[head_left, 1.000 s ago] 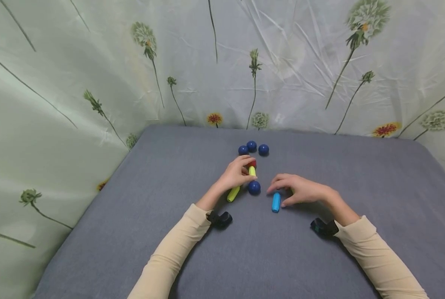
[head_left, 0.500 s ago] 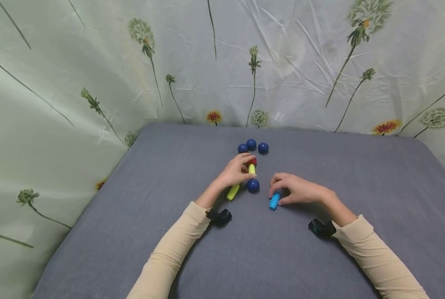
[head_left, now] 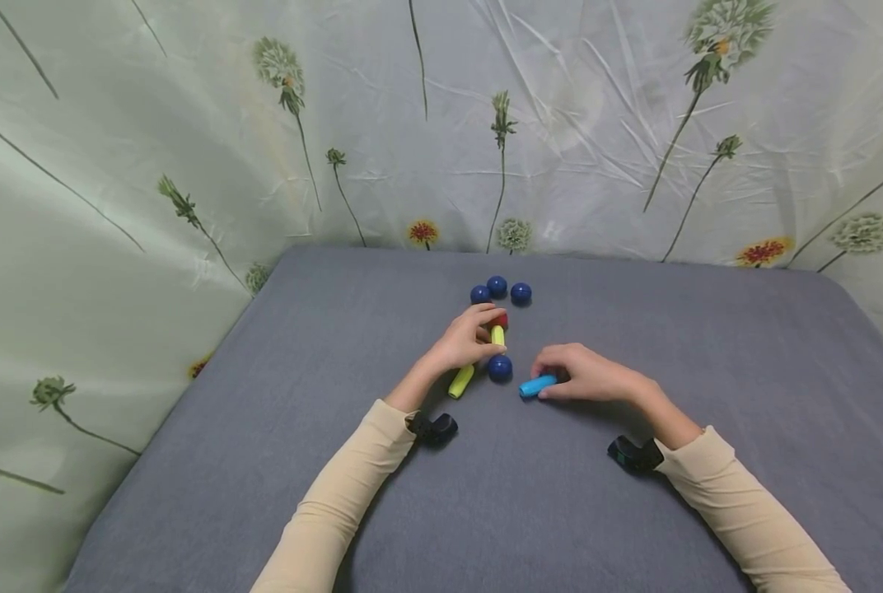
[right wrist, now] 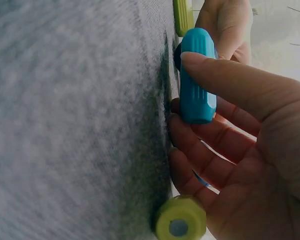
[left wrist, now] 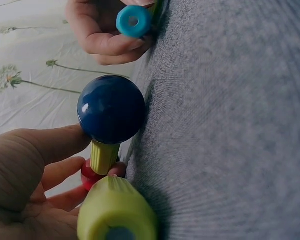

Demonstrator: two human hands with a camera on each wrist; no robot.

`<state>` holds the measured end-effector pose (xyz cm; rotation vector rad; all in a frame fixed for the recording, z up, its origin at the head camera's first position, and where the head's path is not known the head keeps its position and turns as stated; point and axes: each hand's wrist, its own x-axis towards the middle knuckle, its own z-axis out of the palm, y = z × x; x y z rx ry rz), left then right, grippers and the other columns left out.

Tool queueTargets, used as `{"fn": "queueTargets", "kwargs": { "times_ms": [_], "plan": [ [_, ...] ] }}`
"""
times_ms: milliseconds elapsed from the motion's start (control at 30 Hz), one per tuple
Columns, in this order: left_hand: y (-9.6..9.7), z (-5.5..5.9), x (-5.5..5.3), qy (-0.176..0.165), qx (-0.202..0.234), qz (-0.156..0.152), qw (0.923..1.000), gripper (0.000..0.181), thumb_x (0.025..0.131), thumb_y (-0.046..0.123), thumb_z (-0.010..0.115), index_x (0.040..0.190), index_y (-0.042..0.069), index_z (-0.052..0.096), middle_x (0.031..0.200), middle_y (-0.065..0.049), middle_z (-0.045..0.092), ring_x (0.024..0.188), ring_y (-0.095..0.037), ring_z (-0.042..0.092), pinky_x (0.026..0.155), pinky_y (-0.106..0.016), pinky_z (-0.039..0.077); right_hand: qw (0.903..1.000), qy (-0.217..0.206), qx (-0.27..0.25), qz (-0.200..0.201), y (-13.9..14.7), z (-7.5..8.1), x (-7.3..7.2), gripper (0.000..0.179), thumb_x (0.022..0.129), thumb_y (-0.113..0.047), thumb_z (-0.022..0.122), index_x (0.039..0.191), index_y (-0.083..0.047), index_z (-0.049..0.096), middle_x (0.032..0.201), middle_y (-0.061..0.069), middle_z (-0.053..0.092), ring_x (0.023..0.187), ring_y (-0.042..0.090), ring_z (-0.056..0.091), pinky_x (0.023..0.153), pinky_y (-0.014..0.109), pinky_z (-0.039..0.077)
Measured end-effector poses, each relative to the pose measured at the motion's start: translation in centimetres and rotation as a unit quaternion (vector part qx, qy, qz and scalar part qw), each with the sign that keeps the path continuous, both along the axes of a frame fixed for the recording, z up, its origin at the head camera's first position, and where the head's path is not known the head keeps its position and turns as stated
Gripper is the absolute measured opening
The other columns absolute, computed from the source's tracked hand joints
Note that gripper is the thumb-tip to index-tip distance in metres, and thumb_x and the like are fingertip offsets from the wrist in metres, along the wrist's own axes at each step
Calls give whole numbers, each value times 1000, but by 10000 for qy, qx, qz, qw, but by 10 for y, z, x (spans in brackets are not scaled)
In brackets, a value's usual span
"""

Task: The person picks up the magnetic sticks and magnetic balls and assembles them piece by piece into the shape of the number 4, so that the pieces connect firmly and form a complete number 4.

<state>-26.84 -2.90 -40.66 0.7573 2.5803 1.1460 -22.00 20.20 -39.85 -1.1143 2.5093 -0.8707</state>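
My left hand (head_left: 462, 339) holds a short ridged yellow rod (head_left: 497, 336) with a blue ball (head_left: 500, 368) at its near end and a red ball (head_left: 500, 321) at its far end. In the left wrist view the thumb lies against the blue ball (left wrist: 111, 109), with fingers beside the red ball (left wrist: 90, 175). A second yellow rod (head_left: 461, 381) lies on the cloth below that hand. My right hand (head_left: 586, 372) pinches a ridged blue rod (head_left: 536, 386) between thumb and fingers, one end pointing toward the near blue ball.
Three more blue balls (head_left: 497, 287) sit beyond the left hand. In the right wrist view another yellow rod (right wrist: 192, 222) lies by the right hand's lower fingers, hidden in the head view. Grey cloth (head_left: 338, 329) covers the surface; a floral curtain (head_left: 582, 165) hangs behind.
My right hand has taken hold of the blue rod and turned it from pointing toward me to nearly sideways, shifting it left. The left hand has kept its place.
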Motion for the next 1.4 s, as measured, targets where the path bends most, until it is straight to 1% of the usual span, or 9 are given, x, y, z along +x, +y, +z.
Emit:
{"fn": "queueTargets", "kwargs": {
  "times_ms": [167, 367, 533, 733, 900, 1233, 1400],
  "plan": [
    [-1, 0, -1, -21, 30, -1, 10000, 62, 85, 13, 68, 141, 6, 41, 150, -18, 32, 101, -28, 64, 86, -33, 53, 9998, -47, -18, -198, -2, 0, 0, 11, 87, -23, 66, 93, -14, 65, 83, -4, 60, 70, 2, 48, 65, 20, 42],
    [-2, -1, -1, -24, 17, -38, 10000, 62, 86, 13, 67, 141, 6, 41, 150, -18, 31, 101, -28, 64, 87, -33, 52, 9980, -204, 10, -598, -4, -1, 0, 14, 88, -24, 65, 95, -12, 66, 77, -5, 60, 62, 0, 48, 61, 19, 43],
    [-3, -1, 0, -54, 24, -47, 10000, 63, 86, 13, 67, 141, 5, 40, 150, -19, 31, 102, -30, 64, 87, -34, 52, 9965, -205, -42, -810, -6, -3, 0, 18, 88, -26, 65, 94, -9, 65, 74, -4, 60, 59, 1, 48, 59, 19, 42],
    [-3, 0, -1, -100, 59, -57, 9999, 63, 85, 13, 68, 141, 5, 40, 150, -18, 30, 103, -29, 64, 88, -34, 52, 9953, -155, -66, -956, -8, -4, 0, 19, 87, -26, 66, 94, -8, 65, 74, -2, 61, 59, 2, 48, 57, 19, 41],
    [-4, 0, -1, -129, 1, -70, 9999, 63, 86, 13, 67, 142, 6, 40, 151, -18, 30, 104, -29, 64, 88, -34, 52, 9946, -118, -134, -1024, -9, -5, 1, 19, 88, -26, 65, 93, -8, 65, 74, -1, 62, 58, 2, 48, 56, 19, 41],
    [-5, 2, 0, -138, 0, -123, 9998, 63, 86, 13, 67, 142, 6, 40, 151, -18, 29, 104, -29, 64, 87, -34, 52, 9932, -7, -253, -1139, -12, -5, 4, 13, 88, -24, 65, 92, -11, 65, 71, -4, 58, 59, 3, 47, 57, 20, 40],
    [-5, 2, 0, -193, -7, -112, 9998, 64, 86, 13, 67, 143, 8, 39, 152, -17, 29, 106, -29, 63, 87, -35, 52, 9927, -5, -266, -1180, -14, -5, 5, 14, 88, -24, 65, 94, -11, 66, 72, -4, 59, 60, 3, 48, 57, 20, 41]
  ]
}}
